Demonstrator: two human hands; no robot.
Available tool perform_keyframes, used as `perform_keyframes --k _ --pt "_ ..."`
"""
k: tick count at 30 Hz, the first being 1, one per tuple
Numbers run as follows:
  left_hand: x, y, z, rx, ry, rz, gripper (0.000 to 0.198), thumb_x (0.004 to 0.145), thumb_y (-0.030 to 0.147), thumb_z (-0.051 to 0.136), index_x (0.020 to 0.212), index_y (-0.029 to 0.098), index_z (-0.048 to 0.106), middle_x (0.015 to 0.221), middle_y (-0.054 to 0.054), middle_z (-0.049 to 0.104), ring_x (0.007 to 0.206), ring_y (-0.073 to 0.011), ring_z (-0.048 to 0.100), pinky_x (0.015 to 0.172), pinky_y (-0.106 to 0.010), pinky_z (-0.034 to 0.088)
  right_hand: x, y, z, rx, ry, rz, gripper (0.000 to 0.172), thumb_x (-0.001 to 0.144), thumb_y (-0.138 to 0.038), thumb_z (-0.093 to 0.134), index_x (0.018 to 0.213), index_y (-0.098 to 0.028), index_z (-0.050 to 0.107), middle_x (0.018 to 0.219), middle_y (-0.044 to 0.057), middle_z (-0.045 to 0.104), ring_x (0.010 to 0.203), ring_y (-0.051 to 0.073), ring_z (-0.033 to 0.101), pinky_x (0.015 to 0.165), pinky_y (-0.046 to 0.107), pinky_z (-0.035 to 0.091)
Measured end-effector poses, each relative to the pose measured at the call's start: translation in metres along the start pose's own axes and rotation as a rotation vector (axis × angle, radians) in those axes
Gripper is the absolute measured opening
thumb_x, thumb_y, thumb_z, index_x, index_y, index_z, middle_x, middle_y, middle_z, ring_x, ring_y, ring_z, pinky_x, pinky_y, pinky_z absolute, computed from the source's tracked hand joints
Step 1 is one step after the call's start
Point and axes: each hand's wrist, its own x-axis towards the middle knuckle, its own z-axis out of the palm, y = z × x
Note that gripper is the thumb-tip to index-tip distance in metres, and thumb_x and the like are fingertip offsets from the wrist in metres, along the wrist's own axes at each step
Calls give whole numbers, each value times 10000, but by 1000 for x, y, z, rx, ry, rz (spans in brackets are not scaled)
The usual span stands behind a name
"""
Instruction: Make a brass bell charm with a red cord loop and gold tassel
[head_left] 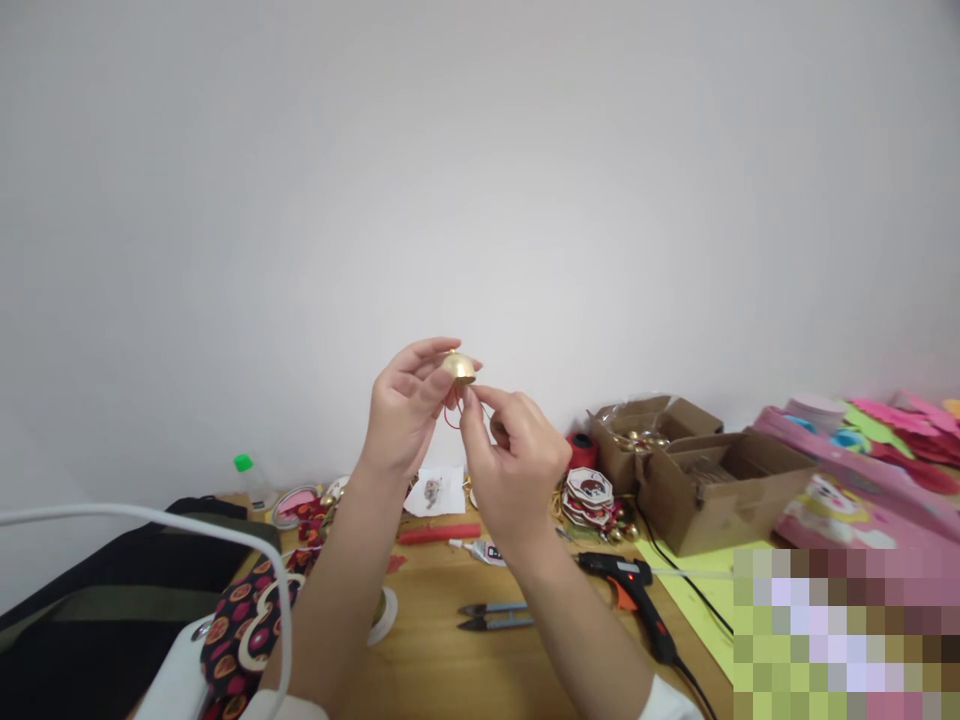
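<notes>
Raised above the table, my left hand (405, 400) grips a small gold bell (460, 367) by its side, its mouth facing down. Below the bell's rim, my right hand (514, 450) pinches with thumb and forefinger. A thin red cord (451, 415) loops down under the bell between the two hands. Whether the right fingertips hold this cord or some small part at the bell's mouth is hard to make out. The rest of the right fingers are curled in.
On the wooden table (427, 660) lie blue-handled snips (495, 616), a glue tube (480, 551) and a glue gun (626, 590). Cardboard boxes (727, 490), stacked octagonal pieces (587, 497) and a red thread spool (581, 452) stand right. A white cable (187, 528) curves across the left.
</notes>
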Motion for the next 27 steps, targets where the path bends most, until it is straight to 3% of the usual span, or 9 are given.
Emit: perform_keyframes --k 27 --pt "0 -2 -2 21 -11 5 421 599 432 823 900 178 676 762 -50 724 655 -106 633 562 -193 472 2 0 0 -32 -12 4 155 848 -168 584 730 -149 683 550 -17 602 465 65 442 480 208 334"
